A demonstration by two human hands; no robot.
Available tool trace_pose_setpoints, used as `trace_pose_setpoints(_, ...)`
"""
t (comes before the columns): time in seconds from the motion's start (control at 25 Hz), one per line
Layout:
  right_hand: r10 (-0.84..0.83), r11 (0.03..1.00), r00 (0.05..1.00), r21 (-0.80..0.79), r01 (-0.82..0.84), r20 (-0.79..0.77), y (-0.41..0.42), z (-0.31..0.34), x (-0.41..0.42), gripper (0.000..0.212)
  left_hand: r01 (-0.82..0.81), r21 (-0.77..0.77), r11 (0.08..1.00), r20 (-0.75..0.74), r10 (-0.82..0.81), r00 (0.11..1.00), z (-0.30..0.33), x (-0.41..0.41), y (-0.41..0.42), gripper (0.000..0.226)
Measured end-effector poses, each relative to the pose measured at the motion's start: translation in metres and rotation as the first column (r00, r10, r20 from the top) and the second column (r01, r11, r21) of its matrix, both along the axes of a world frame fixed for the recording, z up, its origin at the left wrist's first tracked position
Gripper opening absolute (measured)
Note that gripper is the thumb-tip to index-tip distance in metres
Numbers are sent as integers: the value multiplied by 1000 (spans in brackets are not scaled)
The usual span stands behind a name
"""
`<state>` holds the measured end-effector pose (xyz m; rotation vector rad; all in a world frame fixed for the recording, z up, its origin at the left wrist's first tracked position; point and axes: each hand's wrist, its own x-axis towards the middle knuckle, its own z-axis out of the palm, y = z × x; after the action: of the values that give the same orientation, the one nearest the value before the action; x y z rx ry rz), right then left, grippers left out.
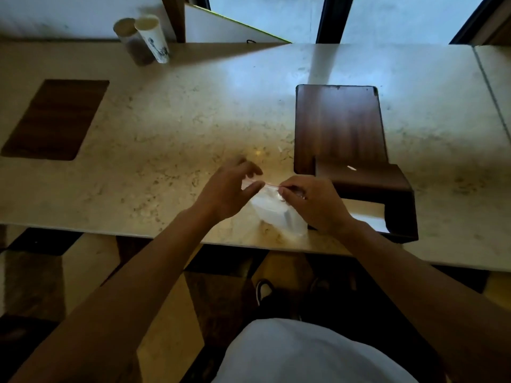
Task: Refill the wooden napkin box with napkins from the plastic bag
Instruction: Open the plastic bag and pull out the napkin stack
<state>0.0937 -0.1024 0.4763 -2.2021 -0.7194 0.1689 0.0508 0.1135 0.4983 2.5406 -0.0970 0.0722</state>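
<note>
A clear plastic bag (279, 214) with a red zip strip lies near the front edge of the marble counter (166, 150), holding a white stack of napkins. My left hand (229, 189) pinches the left end of the bag's top strip. My right hand (312, 203) pinches the right end of that strip and covers part of the bag. The dark wooden napkin box (398, 194) stands just right of my right hand, its inside showing pale. Behind the box lies its flat wooden lid (340, 125).
A dark wooden inlay (55, 120) is set into the counter at the left. Two tall paper cups (143, 40) stand at the back left by the wall. A counter seam (489, 87) runs at the far right. The floor and my shoes show below the counter edge.
</note>
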Motion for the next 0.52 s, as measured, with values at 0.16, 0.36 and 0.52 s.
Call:
trace_pose_setpoints(0.16,-98,982,985,147,118,-141,-16,-9,4,9,-454,-170,875,73,471,879,-7,-16,-27,15)
trace_pose_setpoints(0.36,-75,970,908,180,161,-411,-33,-12,6,3,-662,-452,598,-432,503,749,-14,-20,-85,36)
trace_pose_setpoints(0.52,92,983,883,181,-7,-461,-42,-10,13,4,-715,-499,490,-537,472,699,-19,-17,-117,44)
